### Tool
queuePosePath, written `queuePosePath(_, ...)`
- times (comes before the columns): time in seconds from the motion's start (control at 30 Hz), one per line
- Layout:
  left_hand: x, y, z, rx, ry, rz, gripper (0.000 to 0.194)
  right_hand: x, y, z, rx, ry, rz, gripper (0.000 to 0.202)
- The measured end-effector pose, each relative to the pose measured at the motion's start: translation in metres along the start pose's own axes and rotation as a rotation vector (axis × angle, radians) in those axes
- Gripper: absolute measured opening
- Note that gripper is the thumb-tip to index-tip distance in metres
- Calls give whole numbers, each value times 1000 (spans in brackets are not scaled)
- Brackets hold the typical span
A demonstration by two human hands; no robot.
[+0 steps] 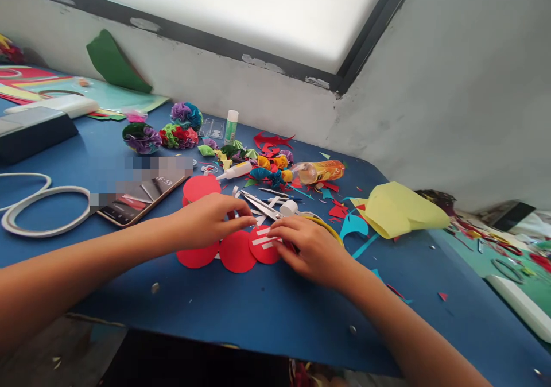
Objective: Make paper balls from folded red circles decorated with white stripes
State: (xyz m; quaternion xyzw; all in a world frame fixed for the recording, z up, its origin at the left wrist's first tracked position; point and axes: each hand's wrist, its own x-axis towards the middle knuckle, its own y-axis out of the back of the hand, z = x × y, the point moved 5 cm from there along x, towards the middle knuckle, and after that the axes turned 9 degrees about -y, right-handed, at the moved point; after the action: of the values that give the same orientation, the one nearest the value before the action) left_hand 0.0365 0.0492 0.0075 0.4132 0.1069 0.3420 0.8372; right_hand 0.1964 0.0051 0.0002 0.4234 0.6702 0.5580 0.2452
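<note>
Several red paper circles [237, 252] lie on the blue table in front of me. The rightmost circle [262, 253] carries white strips. Over its right edge, my right hand [305, 243] has its fingers bent near the strips; whether they pinch anything is too small to tell. My left hand [210, 219] hovers above the circles, thumb and fingers curled close together near the top of the striped circle; anything between them cannot be made out. Open scissors [262, 206] and a white tape roll [288, 208] lie just beyond both hands.
Behind the hands are a glue bottle [236, 170], a glue stick [231, 126], an orange drink bottle [321, 171] and paper flowers [178, 136]. A phone [144, 194] and white rings [47, 232] lie left. Yellow paper [398, 209] and scraps lie right.
</note>
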Motion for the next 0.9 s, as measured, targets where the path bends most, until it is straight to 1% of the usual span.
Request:
queuePosePath(0.07,-1,-2,3,44,-71,74,29,1,-2,1,23,20,-50,18)
queuePosePath(0.13,-2,-6,9,156,-180,142,24,2,-4,4,46,20,-100,17)
queuePosePath(0.23,-5,-20,22,409,-446,186,24,3,-4,7,85,1,-127,17)
queuePosePath(0.27,-6,-26,26,503,-543,176,25,3,-3,8,98,1,-131,17)
queuePosePath(0.33,-7,-39,31,664,-702,114,25,3,-2,9,118,1,-137,18)
queuePosePath(0.4,-6,-48,31,740,-793,35,24,4,-2,11,124,-4,-140,18)
queuePosePath(0.47,-5,-51,29,743,-828,-28,24,4,-3,12,128,-2,-139,18)
queuePosePath(0.57,-4,-51,27,708,-842,-88,21,4,-4,14,139,23,-138,18)
queuePosePath(0.63,-3,-51,26,686,-818,-153,19,4,-3,14,146,34,-143,17)
queuePosePath(0.73,-4,-52,27,677,-735,-234,19,4,-2,14,156,29,-157,17)
queuePosePath(0.8,-5,-52,29,701,-694,-249,20,4,-2,14,163,28,-152,16)
queuePosePath(0.9,-8,-54,32,731,-689,-252,24,4,-3,15,172,38,-140,16)
